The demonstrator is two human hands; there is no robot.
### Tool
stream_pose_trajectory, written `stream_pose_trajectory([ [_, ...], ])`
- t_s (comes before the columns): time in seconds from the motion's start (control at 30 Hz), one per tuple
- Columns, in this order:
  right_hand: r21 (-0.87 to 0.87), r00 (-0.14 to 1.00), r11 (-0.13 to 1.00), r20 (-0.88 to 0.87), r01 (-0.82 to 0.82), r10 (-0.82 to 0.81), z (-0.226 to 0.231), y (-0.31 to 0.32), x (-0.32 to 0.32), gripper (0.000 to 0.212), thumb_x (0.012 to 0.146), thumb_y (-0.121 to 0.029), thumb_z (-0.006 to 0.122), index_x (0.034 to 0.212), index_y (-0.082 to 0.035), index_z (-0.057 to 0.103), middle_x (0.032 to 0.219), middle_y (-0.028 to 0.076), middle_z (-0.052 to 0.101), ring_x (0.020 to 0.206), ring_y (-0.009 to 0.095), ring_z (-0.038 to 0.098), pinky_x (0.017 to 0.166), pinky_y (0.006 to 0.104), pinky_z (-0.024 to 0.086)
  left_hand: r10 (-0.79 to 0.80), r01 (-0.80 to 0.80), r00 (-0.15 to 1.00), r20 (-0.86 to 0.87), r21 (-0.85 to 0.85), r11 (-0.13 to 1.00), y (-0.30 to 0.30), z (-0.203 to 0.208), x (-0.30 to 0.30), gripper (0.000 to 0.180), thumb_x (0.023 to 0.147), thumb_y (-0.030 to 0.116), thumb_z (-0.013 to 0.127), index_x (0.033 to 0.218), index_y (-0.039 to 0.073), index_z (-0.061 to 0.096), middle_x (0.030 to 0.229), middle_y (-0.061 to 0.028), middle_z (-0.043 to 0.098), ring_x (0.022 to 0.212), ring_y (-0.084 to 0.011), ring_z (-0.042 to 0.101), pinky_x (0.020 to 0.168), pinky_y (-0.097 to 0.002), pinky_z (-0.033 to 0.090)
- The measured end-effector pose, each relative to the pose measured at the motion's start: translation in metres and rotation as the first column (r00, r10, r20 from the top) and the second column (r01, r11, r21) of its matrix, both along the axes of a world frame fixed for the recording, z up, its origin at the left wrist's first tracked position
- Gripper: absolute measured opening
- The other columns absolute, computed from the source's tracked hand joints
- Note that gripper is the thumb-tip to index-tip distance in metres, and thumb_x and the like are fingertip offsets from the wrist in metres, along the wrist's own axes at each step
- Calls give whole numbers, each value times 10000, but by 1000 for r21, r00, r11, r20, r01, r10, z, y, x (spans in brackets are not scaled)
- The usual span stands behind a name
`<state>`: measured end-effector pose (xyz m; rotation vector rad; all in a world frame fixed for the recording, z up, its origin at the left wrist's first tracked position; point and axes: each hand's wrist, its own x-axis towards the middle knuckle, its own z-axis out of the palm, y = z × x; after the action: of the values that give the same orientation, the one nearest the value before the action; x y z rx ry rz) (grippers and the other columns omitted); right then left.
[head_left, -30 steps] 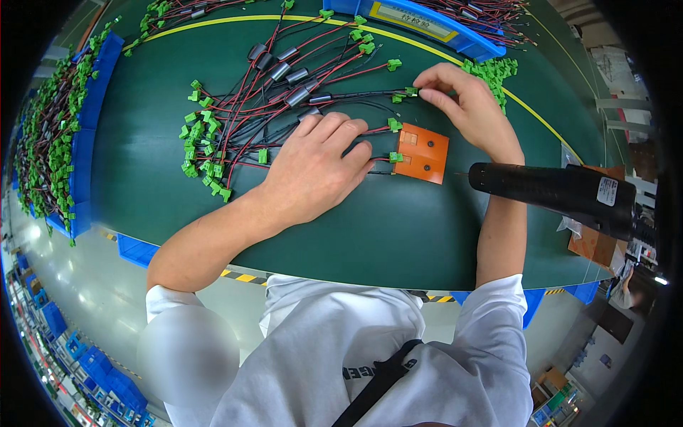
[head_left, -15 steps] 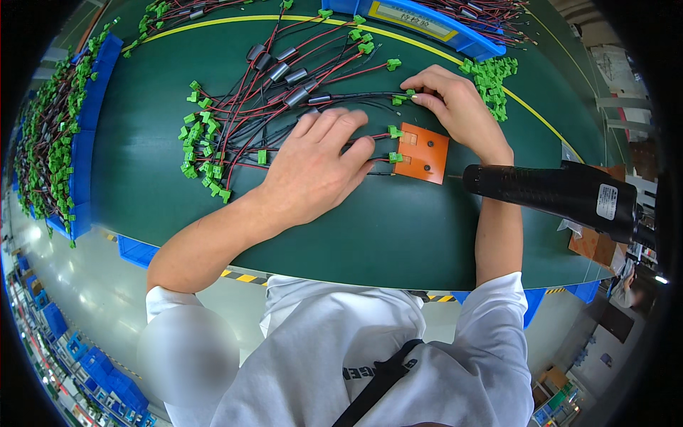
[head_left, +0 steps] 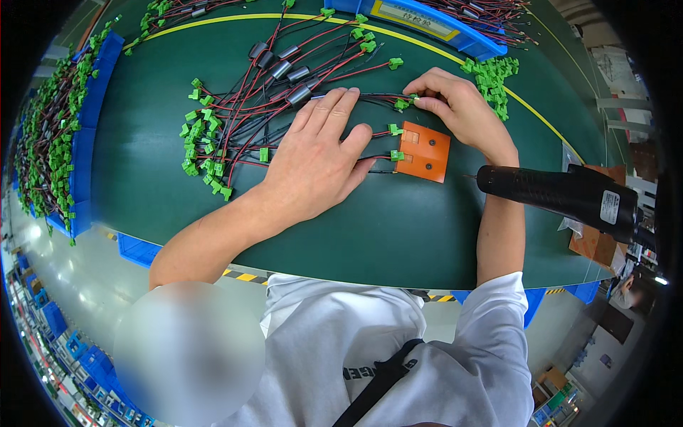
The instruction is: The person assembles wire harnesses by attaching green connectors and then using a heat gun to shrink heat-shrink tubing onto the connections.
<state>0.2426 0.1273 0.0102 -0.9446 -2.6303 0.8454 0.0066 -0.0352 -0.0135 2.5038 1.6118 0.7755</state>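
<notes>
My left hand [head_left: 313, 153] lies over a bundle of red and black cables [head_left: 245, 132], its fingers stretched out along the wires. Between thumb and forefinger of my right hand [head_left: 459, 110] is the end of a cable with a green connector [head_left: 403, 104]. Below it lies an orange block [head_left: 427, 158] with two dark screw-like spots. Two other green connectors [head_left: 395, 129] sit at its left edge, on wires that run under my left hand. Dark cylinders [head_left: 299, 94] are threaded on the cables.
A black power screwdriver [head_left: 555, 192] hangs over my right forearm, its tip near the block. Loose green connectors [head_left: 494, 78] are piled at the back right. Blue bins [head_left: 89, 135] of cables stand at the left and back of the green table [head_left: 341, 249].
My left hand has flattened, its fingers reaching farther up over the cables. My right hand keeps its pinch with a slight shift. The screwdriver has swung a little to the right.
</notes>
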Motion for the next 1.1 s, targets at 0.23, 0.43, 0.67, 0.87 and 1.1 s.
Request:
stream_pose_trajectory([
  [0.23, 57, 988, 998, -156, 0, 9, -2, 8, -4, 250, 977, -91, 716, 1222, -44, 715, 1043, 123, 690, 937, 278, 684, 837, 386, 555, -18, 18, 1000, 19, 25, 1000, 2, 2, -2, 388, 859, 229, 830, 1125, 44, 616, 1379, -210, 549, 1331, -410, 526, 1083, -516, 449],
  [0.43, 63, 990, 996, -129, 62, -53, 0, 30, -33, 280, 979, -107, 730, 1256, -65, 719, 1039, 102, 728, 871, 212, 669, 820, 352, 560, -25, 23, 999, 29, 38, 999, 2, 1, -2, 390, 848, 223, 837, 1116, 48, 615, 1295, -179, 560, 1284, -389, 543, 1038, -501, 463],
  [0.67, 117, 994, 993, -109, 23, -10, -3, 46, -49, 259, 1019, -159, 689, 1259, -68, 723, 1116, 128, 751, 1020, 307, 725, 877, 391, 565, -24, 23, 999, 31, 36, 999, 2, 3, -2, 401, 832, 238, 849, 1114, 61, 626, 1232, -143, 564, 1238, -351, 558, 996, -472, 461],
  [0.87, 173, 989, 984, -137, -32, 56, -8, 41, -65, 262, 999, -142, 699, 1251, -73, 728, 1083, 145, 722, 992, 328, 710, 858, 405, 569, -37, 35, 998, 52, 45, 998, 4, 3, -5, 385, 830, 255, 850, 1089, 64, 639, 1224, -127, 579, 1219, -332, 573, 997, -472, 457],
  [1.1, 16, 997, 998, -57, 59, -58, -3, 36, -65, 203, 982, -145, 725, 1151, -35, 753, 1048, 131, 745, 916, 310, 724, 818, 403, 571, 221, -188, 972, -81, 295, 937, 21, 18, -33, 294, 853, 226, 838, 1050, 77, 678, 1051, -59, 634, 1030, -282, 629, 933, -441, 466],
])
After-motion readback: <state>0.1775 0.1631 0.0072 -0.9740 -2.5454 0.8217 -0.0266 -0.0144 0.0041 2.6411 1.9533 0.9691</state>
